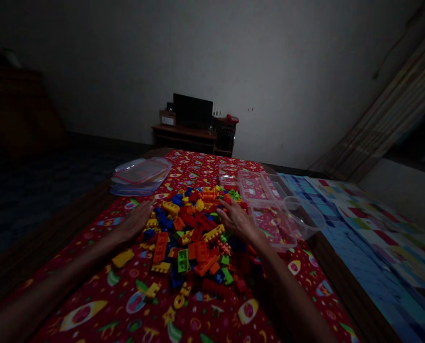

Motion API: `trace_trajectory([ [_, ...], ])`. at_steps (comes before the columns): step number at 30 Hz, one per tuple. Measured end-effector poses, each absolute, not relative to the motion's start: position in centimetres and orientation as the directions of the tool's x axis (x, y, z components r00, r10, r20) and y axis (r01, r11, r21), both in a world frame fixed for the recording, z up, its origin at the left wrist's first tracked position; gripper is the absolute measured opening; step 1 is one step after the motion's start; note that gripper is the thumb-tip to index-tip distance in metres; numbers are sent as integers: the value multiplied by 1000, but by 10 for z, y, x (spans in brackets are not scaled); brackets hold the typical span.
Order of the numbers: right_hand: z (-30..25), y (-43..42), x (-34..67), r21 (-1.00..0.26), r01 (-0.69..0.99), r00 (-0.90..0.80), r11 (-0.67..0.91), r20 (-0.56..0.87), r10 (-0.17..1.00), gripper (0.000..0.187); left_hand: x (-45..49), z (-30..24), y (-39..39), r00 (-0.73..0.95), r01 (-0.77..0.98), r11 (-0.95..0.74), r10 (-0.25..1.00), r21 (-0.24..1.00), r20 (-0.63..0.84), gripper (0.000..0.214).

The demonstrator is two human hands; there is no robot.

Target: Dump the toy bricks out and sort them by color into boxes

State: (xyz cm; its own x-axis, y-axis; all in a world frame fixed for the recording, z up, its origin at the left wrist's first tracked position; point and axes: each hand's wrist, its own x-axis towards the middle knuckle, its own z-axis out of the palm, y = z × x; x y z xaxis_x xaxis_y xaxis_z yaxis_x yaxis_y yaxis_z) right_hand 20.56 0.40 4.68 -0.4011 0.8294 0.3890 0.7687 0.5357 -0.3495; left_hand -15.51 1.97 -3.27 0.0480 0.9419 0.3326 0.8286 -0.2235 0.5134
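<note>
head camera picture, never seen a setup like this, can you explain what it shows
There's no machine: these are a person's bare hands. The single picture comes from a camera worn on their head, looking forward and down. A colourful pile of toy bricks lies on a red patterned cloth. The left hand is at its left edge, the right hand at its right side; neither clearly holds anything. A stack of lids sits beyond the left hand, clear containers to the right.
</note>
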Motion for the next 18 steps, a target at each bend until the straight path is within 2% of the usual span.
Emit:
trace_trajectory([
  [2,33,-1,193,-329,785,-386,525,403,830,45,-139,-33,12,-10,820,-162,955,548,298,81],
  [6,18,-8,180,-335,761,-399,555,431,809,51,-93,-7,3,24,776,-205,955,597,296,72],
  [8,18,-11,180,-346,743,-411,573,440,798,50,-73,5,2,57,774,-247,944,583,324,68],
  [14,31,-16,189,-364,704,-413,610,490,768,36,-56,3,3,177,834,-355,897,422,405,59],
  [18,30,-13,192,-363,725,-329,586,565,757,32,-70,0,1,198,798,-344,925,494,324,64],
])
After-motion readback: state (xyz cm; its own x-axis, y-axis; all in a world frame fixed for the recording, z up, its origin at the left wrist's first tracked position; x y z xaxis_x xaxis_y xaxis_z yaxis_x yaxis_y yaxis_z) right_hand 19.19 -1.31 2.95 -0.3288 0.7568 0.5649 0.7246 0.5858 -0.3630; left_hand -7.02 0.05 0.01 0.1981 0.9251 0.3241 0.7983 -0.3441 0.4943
